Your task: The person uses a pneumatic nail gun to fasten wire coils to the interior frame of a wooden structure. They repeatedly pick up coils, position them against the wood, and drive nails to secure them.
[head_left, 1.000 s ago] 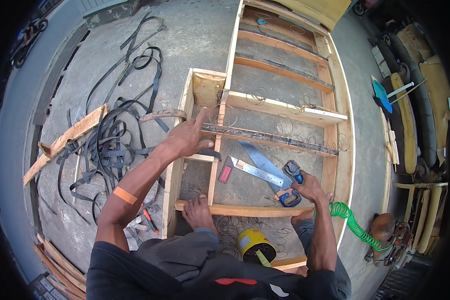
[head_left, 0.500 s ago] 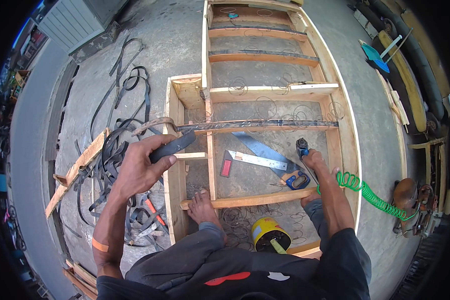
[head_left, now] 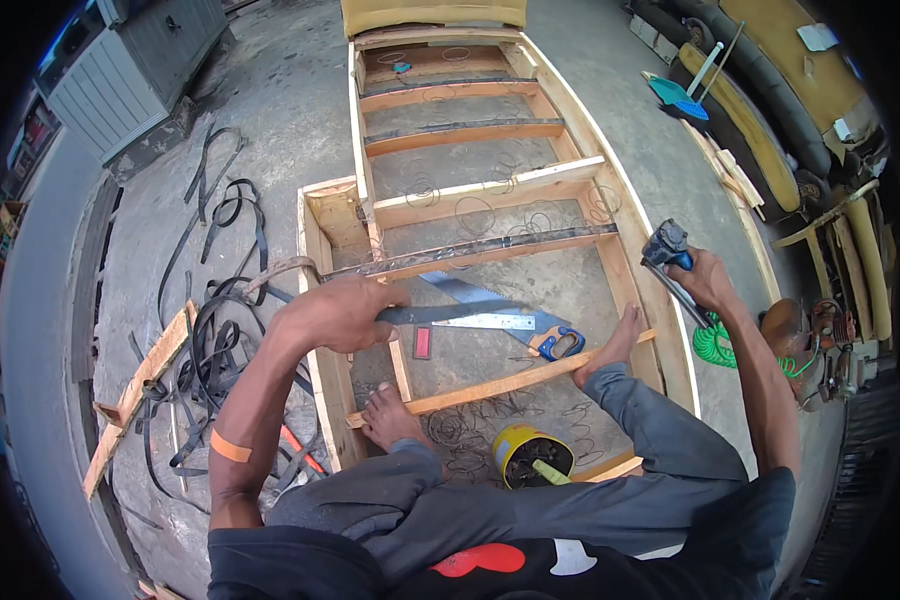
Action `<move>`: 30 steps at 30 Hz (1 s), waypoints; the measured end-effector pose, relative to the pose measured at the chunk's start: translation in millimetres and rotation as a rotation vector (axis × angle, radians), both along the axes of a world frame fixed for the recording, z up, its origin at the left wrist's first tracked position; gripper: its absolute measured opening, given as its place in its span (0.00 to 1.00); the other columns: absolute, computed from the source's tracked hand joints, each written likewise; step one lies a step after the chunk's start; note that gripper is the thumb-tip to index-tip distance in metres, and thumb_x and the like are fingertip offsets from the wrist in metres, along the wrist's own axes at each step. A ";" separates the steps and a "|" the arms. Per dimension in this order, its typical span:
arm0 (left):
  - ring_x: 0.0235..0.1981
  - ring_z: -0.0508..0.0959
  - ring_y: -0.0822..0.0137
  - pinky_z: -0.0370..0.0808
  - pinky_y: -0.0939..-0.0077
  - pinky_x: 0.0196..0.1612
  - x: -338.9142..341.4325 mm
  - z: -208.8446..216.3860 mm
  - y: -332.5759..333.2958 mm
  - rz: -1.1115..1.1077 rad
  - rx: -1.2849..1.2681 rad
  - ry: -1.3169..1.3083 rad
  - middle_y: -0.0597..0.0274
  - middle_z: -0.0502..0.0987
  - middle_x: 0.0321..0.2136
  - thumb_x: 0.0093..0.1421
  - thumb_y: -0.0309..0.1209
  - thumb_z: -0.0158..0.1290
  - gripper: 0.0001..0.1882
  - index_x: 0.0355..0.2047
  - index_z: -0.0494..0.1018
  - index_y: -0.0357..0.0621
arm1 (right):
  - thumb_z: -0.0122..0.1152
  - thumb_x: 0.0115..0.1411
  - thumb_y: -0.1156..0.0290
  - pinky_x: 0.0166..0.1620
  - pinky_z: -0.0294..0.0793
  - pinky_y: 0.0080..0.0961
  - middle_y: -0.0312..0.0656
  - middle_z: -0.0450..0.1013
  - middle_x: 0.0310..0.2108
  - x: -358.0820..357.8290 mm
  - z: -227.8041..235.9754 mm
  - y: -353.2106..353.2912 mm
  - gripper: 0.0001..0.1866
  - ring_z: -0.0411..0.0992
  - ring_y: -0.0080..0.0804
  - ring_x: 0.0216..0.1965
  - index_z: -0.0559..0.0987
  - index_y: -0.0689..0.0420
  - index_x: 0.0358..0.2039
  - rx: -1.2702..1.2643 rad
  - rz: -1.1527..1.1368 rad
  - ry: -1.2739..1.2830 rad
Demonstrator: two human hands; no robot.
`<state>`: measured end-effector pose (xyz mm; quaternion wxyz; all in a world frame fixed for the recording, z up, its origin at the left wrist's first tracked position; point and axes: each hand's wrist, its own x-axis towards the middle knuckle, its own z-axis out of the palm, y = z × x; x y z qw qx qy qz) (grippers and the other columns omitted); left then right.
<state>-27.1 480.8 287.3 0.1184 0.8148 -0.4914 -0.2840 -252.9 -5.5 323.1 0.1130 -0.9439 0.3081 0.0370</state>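
My left hand (head_left: 342,314) is closed around a dark rubber strap (head_left: 450,311), whose free end sticks out to the right over the long wooden frame (head_left: 510,190). Beyond the frame's right rail, my right hand (head_left: 706,279) grips a blue and black air stapler (head_left: 667,245), held up off the wood. Another dark strap (head_left: 560,237) lies along the crossbar ahead of my hands. On the floor inside the frame rest a handsaw (head_left: 555,343) and a try square (head_left: 423,342). My feet stand near both ends of a loose slat (head_left: 530,380).
Tangled black straps (head_left: 215,340) and a rough board (head_left: 140,400) lie at left. A yellow bucket (head_left: 513,442) sits near my legs, beside thin wire coils (head_left: 460,425). At right are a green coiled hose (head_left: 712,345), a dustpan (head_left: 670,92) and a yellowish padded piece (head_left: 740,125).
My right hand has carried the air stapler up and right, from inside the frame to past its right rail. My left hand has turned over and moved right with the strap. The view has shifted.
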 end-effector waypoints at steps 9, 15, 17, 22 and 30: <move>0.47 0.83 0.50 0.78 0.57 0.51 33.2 -166.3 -40.6 -0.136 0.352 0.221 0.50 0.85 0.44 0.59 0.44 0.63 0.22 0.51 0.82 0.47 | 0.69 0.51 0.61 0.47 0.78 0.45 0.59 0.80 0.32 -176.5 98.3 -0.1 0.20 0.82 0.52 0.37 0.84 0.64 0.38 -0.266 -0.120 0.219; 0.56 0.79 0.45 0.75 0.55 0.59 70.8 -198.9 -97.9 0.122 0.196 -0.068 0.42 0.80 0.53 0.60 0.46 0.63 0.31 0.57 0.75 0.38 | 0.71 0.55 0.58 0.50 0.78 0.48 0.61 0.81 0.39 -170.9 16.7 -47.3 0.23 0.82 0.56 0.43 0.84 0.62 0.45 -0.274 -0.227 0.189; 0.61 0.75 0.43 0.72 0.54 0.63 68.3 -207.2 -125.9 0.325 0.011 -0.112 0.39 0.76 0.58 0.61 0.49 0.62 0.39 0.65 0.67 0.38 | 0.70 0.58 0.56 0.50 0.78 0.49 0.63 0.81 0.39 -181.4 -17.0 -50.5 0.26 0.81 0.59 0.45 0.81 0.61 0.51 -0.245 -0.249 0.151; 0.65 0.70 0.41 0.67 0.51 0.67 64.7 -247.2 -151.3 0.371 -0.191 -0.089 0.38 0.71 0.63 0.57 0.49 0.66 0.47 0.70 0.61 0.38 | 0.66 0.62 0.56 0.50 0.76 0.48 0.64 0.80 0.41 -169.5 -116.2 -62.3 0.28 0.79 0.62 0.47 0.77 0.61 0.56 -0.109 -0.375 -0.090; 0.63 0.74 0.54 0.49 0.38 0.69 59.5 -280.7 -201.5 0.637 -0.246 -0.013 0.54 0.76 0.59 0.57 0.57 0.64 0.38 0.63 0.73 0.52 | 0.64 0.65 0.57 0.43 0.75 0.35 0.49 0.80 0.32 -158.5 -120.4 -63.0 0.22 0.75 0.35 0.33 0.81 0.63 0.50 0.077 -0.465 -0.266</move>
